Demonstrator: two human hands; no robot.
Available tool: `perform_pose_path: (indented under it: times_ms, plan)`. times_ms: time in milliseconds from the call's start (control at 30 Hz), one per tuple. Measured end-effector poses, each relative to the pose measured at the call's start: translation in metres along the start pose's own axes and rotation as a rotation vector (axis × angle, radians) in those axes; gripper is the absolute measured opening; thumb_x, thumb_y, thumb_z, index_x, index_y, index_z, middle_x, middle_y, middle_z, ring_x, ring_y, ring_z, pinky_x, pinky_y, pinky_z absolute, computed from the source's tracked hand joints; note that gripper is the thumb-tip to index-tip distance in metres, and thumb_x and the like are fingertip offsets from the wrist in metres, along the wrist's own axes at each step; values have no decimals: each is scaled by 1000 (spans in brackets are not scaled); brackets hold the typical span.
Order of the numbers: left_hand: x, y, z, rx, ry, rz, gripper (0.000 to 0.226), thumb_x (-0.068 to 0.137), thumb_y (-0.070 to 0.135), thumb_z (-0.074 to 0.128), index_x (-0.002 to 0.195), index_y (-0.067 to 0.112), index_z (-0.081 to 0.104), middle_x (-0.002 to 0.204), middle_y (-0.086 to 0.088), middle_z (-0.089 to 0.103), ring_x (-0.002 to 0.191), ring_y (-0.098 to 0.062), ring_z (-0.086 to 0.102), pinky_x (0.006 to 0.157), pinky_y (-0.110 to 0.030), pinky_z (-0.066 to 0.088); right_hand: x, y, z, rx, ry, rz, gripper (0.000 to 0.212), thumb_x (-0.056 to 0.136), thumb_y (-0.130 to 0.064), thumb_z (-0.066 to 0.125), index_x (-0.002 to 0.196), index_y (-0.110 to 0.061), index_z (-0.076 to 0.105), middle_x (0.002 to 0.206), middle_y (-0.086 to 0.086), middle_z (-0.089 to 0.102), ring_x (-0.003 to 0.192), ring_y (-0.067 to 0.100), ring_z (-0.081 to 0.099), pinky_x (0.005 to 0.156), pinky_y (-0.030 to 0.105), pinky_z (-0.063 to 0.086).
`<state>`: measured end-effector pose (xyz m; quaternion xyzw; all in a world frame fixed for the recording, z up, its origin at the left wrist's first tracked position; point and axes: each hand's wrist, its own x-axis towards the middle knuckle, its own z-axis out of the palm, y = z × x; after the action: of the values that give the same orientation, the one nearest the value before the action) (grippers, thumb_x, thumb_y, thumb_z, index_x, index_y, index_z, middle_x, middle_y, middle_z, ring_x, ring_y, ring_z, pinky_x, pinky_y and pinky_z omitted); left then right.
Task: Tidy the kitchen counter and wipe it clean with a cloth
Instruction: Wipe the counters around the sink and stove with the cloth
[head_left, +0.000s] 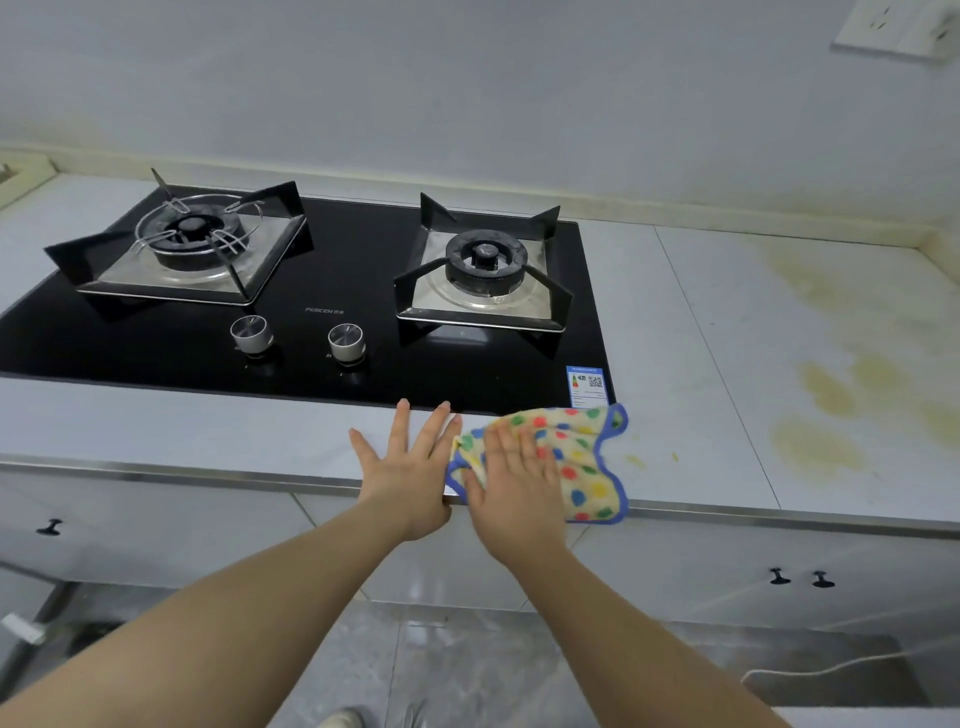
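Figure: kitchen worktop seen from above.

A white counter (727, 322) spans the view, both ends cut off by the frame. Set into it is a black glass stove (353, 270) with two burners. Its left edge is out of view, and the lettering between the burners is too small to read. Below the rim are white cupboard doors (675, 566), partly hidden by both forearms. Yellowish stains (826, 395) mark the counter's right part, well apart from the stove.

A spotted cloth (582, 462) with a blue border lies on the counter's front strip, just in front of the stove's near right corner. Its near corner reaches past the rim.

The right hand (511, 483) presses flat on the cloth with straight, blurred fingers and covers its left part. The left hand (410, 467) lies flat on the bare counter just beside the cloth, fingers spread, holding nothing. Whether it touches the cloth cannot be told.

Two metal knobs (251, 331) stand on the glass. The print on the blue sticker (587, 385) is illegible. A socket plate (893, 26) is cut off at the top right.
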<state>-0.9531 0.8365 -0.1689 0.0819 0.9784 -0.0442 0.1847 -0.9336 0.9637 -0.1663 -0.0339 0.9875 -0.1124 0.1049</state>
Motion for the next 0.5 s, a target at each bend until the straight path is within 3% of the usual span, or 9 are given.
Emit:
perform_pose_path:
  times_ms: [100,233,333,500]
  plan:
    - [1,-2,-1,1,-2,6,90,91,48,45,146,26,-22,153,5,-30,140,-35,-27,105,-71,4,-1,24,-6,-58,-16,-102,60,101,-46,18,152,-20,-1,160,-3,-2,147,16,-8,118,34,-7]
    - [-3,2,-4,24,9,-2,87,92,36,45,146,25,-22,153,5,-30,141,-36,-26,106,-70,7,-12,91,-23,-31,60,160,57,100,-45,20,151,-25,4,160,-7,4,148,14,-1,120,36,-1]
    - [-4,4,-6,38,10,-19,88,91,35,46,147,25,-21,154,4,-29,141,-37,-25,107,-68,10,-7,80,-20,-22,70,286,59,100,-45,19,152,-21,4,160,-2,4,148,20,1,119,41,1]
    - [-5,16,-8,66,46,-5,88,89,36,48,149,15,-12,156,-2,-23,143,-30,-22,112,-62,6,-9,50,-10,-16,-1,22,61,99,-48,16,152,-21,1,160,-3,0,148,18,-4,119,36,-3]
